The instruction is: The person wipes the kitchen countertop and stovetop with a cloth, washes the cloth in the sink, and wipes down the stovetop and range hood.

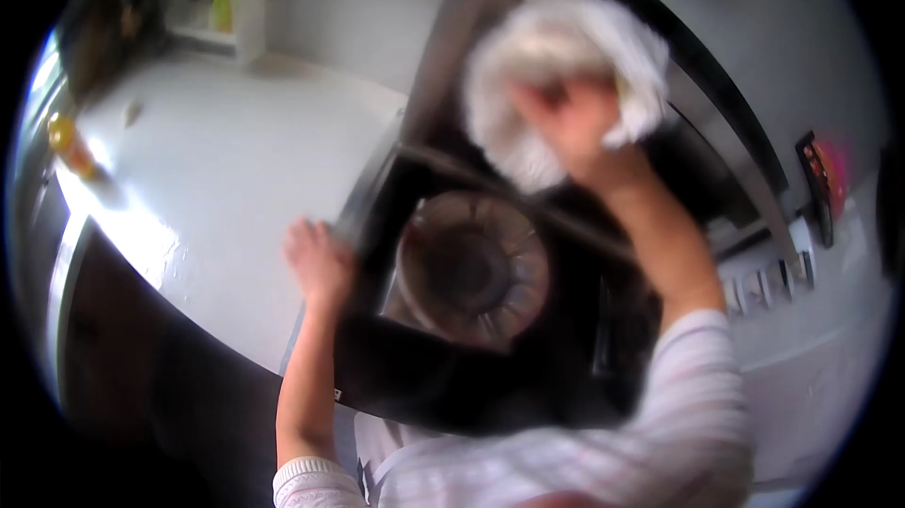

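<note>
My right hand (575, 122) is blurred by motion and grips a bunched white cloth (514, 136). It is raised over the dark surface, with the cloth spreading out around the fingers. My left hand (320, 258) rests at the edge of the white tabletop (236, 159), fingers lying on it and holding nothing. Between the two hands sits a round, brownish bowl-like vessel (523, 268) with a fluted wall and a dark middle. It stands in a dark area beside the tabletop.
A bottle with a yellow top (71, 145) stands at the tabletop's far left. A white shelf unit (250, 4) with a green bottle (222, 7) is at the back. At the right is a dark-framed item with red and pink on it (825, 183). A dark bar (509, 183) crosses behind the vessel.
</note>
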`<state>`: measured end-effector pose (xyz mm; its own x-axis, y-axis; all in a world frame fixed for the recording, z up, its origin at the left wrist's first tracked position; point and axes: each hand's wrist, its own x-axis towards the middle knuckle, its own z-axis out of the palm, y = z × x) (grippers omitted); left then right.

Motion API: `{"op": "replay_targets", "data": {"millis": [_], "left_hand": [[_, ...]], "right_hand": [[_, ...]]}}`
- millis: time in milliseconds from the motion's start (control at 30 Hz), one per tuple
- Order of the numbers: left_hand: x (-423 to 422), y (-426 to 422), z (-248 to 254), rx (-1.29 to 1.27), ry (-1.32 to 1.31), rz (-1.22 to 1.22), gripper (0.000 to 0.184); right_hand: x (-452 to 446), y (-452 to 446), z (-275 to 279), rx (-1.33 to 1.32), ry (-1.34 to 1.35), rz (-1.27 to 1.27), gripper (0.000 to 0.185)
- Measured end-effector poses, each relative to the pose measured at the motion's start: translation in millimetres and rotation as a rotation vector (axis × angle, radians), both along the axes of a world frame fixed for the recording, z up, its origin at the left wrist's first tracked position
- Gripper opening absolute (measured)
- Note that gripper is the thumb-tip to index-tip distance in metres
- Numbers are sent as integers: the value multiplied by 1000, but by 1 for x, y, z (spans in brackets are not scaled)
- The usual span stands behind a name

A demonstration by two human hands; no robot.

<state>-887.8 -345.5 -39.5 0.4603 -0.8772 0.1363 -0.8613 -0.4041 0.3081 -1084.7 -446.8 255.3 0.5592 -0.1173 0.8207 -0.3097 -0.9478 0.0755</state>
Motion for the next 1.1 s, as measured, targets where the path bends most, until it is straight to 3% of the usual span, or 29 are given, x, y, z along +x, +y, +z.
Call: {"op": "replay_targets", "data": {"millis": [100,233,300,367,500,567,633,700,767,833,900,1000,1100], "left_hand": [[2,1,-11,-26,-4,-4,53],[-2,-2,-10,20,-57,15,51],[-6,1,3,67,-17,8,53],[-7,2,1,85,-40,14,53],[-7,-1,-3,146,-103,30,53],[-9,-2,0,169,-112,34,54],[-13,-2,2,196,-129,37,54],[-11,-5,-1,225,-156,42,55],[-9,-7,-9,244,-181,36,55],[-14,-6,-2,269,-183,45,55],[-13,-6,-6,268,-212,53,55],[-8,-10,-15,286,-239,81,56],[-3,-13,-23,263,-249,82,58]], "right_hand": [[34,-13,59,-152,327,-539,18],[60,-46,53,-439,179,-587,20],[52,-53,55,-319,324,-477,23],[27,-28,65,-251,559,-663,22],[-98,-9,59,-301,401,-627,10],[-183,6,58,-511,435,-711,12],[-264,33,60,-503,444,-855,15],[-346,56,59,-417,395,-1012,31],[-433,75,59,-506,453,-1158,31],[-516,100,55,-376,458,-1418,32],[-591,135,62,26,306,-1617,30],[-711,167,56,175,96,-1606,30],[-660,174,73,321,-509,-1638,33]]}}
